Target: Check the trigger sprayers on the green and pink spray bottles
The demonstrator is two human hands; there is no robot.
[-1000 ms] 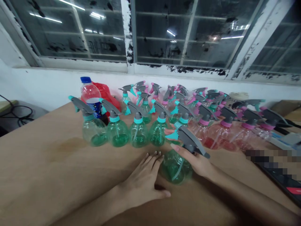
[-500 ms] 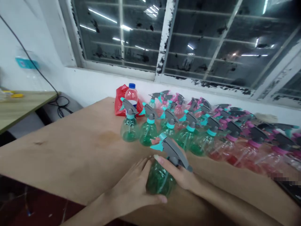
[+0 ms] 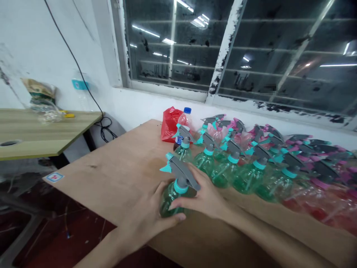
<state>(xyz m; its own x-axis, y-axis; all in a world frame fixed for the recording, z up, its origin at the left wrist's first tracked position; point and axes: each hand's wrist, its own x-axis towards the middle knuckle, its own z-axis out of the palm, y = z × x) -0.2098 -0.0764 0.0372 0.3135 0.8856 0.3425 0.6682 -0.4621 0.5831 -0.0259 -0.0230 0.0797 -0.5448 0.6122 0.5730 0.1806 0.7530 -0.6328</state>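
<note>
Between my two hands is a green see-through spray bottle (image 3: 167, 197) with a grey and turquoise trigger head (image 3: 180, 169). It stands nearly upright, its nozzle pointing left. My left hand (image 3: 145, 216) is wrapped round the bottle's left side, thumb across the front. My right hand (image 3: 203, 193) grips it from the right, just under the head, with the thumb in front and the other fingers hidden behind. Close beyond is a row of similar green spray bottles (image 3: 205, 162), and further right stand pink ones (image 3: 315, 201).
A red plastic bag (image 3: 169, 124) and a blue-capped drink bottle (image 3: 185, 118) stand at the back of the brown tabletop (image 3: 122, 167). To the left is a wooden desk (image 3: 55, 137) with a crumpled bag (image 3: 41, 95). A black cable (image 3: 80, 70) hangs down the wall by the window.
The view has swung left, showing more of the desk. My right hand has moved from the trigger head down to the bottle's neck and shoulder, and the bottle stands more upright.
</note>
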